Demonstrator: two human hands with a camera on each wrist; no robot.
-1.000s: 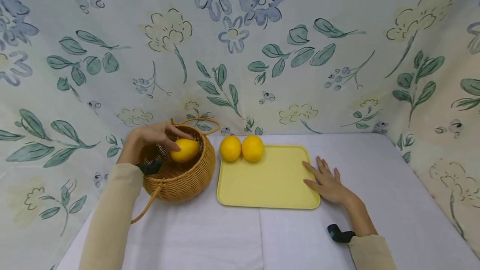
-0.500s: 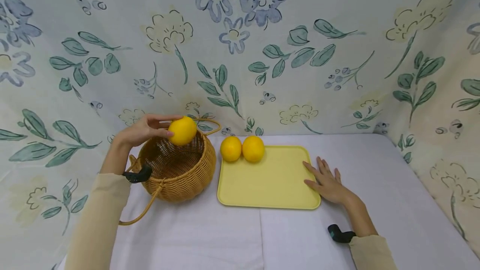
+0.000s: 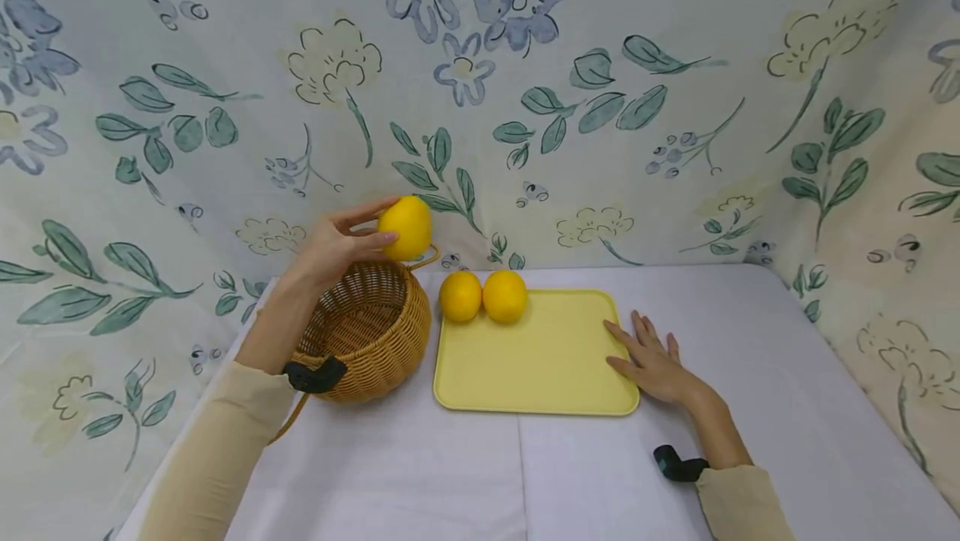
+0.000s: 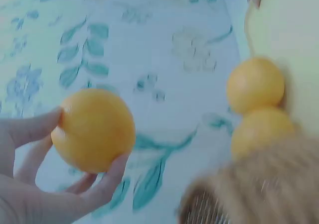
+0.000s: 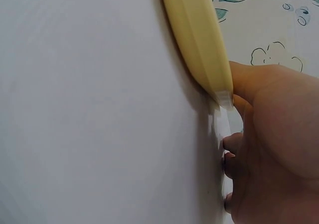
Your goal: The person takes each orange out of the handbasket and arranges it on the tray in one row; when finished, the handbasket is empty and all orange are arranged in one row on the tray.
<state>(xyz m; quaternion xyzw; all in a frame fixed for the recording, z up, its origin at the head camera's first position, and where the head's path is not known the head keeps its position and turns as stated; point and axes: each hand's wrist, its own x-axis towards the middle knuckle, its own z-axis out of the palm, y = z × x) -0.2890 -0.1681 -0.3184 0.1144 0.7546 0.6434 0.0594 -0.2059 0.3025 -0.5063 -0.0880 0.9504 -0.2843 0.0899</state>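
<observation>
Between thumb and fingers, my left hand (image 3: 333,249) grips an orange (image 3: 407,228), raised above the back rim of a round wicker basket (image 3: 386,358). The left wrist view shows that orange (image 4: 94,130) pinched by the fingertips. Two more oranges, one (image 3: 461,296) beside the other (image 3: 506,296), lie at the back left corner of a yellow tray (image 3: 536,366). My right hand (image 3: 654,366) rests at the tray's right edge with fingers spread, thumb and forefinger touching the rim. In the right wrist view the thumb lies against the tray's side (image 5: 199,40).
A white cloth (image 3: 390,474) covers the table under the basket and tray. Behind it hangs a floral curtain (image 3: 480,157). The basket's thin handle (image 3: 288,420) sticks out at the front left, partly behind the left forearm.
My left hand has lifted the orange out of the basket, then moved it up and to the right. The right hand, tray and two other oranges stay in place.
</observation>
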